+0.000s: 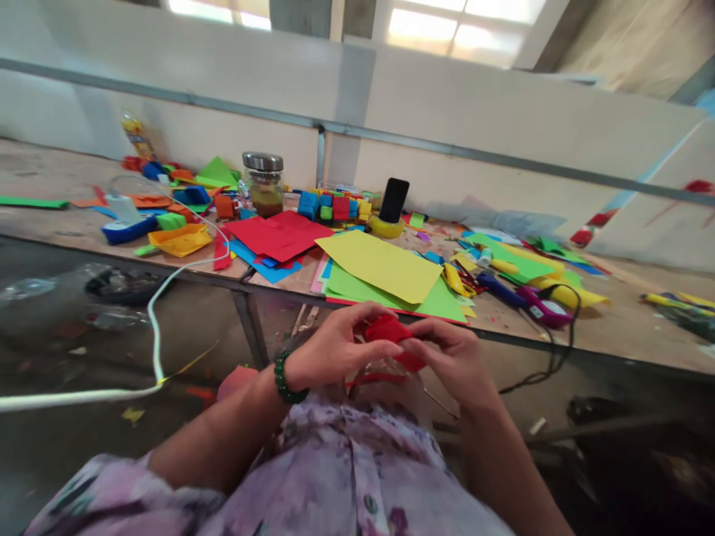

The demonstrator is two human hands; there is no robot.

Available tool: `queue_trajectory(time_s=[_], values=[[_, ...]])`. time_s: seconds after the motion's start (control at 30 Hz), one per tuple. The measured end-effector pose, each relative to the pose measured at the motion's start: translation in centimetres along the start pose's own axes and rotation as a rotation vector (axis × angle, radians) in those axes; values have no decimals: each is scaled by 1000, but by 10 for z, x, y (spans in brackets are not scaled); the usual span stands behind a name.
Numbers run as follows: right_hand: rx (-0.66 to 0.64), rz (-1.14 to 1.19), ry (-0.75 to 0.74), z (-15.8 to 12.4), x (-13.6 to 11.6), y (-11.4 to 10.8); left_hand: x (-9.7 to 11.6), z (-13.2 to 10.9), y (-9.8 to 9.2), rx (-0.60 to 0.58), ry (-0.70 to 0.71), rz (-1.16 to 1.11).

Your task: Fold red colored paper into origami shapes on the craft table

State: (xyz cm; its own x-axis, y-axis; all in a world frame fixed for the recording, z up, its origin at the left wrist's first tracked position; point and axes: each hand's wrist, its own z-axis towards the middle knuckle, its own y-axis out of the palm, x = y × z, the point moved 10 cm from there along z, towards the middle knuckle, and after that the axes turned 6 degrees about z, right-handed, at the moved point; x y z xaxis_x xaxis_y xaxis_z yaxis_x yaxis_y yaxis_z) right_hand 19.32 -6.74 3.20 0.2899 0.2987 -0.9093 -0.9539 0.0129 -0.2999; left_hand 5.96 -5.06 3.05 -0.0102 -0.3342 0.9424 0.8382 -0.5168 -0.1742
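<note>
A small folded piece of red paper (389,330) is held between my two hands, just above my lap and in front of the table edge. My left hand (346,342), with a green bead bracelet on the wrist, pinches its left side between thumb and fingers. At its right side, my right hand (450,356) grips a part that hangs lower. On the table straight ahead lies a yellow sheet (385,264) over green sheets (441,301). Red sheets (282,237) lie to the left of these, on top of blue ones.
A lidded glass jar (264,186) stands at the back, near folded paper blocks (340,207). A phone (394,199) leans in a yellow tape roll (386,226). Toward the right lie a purple-and-blue tool with a cord (544,307) and paper scraps. A white cable (156,335) hangs off the left edge.
</note>
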Motion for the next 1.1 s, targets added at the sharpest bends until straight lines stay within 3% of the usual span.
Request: queue_trajectory(time_s=[0.07, 0.17, 0.33, 0.47, 0.67, 1.1], values=[[115, 146, 23, -3, 10, -5, -5, -3, 2, 12, -50, -216], [248, 257, 29, -8, 19, -10, -9, -5, -1, 88, -56, -337], [318, 260, -41, -17, 11, -11, -7, -13, -8, 209, -18, -287], [338, 209, -81, -21, 5, -12, 6, -19, -10, 196, 61, -236], [273, 75, -64, -19, 6, -3, 3, -18, -24, 273, -45, -95], [146, -42, -41, -16, -8, 17, 9, -11, -22, 290, -27, 207]])
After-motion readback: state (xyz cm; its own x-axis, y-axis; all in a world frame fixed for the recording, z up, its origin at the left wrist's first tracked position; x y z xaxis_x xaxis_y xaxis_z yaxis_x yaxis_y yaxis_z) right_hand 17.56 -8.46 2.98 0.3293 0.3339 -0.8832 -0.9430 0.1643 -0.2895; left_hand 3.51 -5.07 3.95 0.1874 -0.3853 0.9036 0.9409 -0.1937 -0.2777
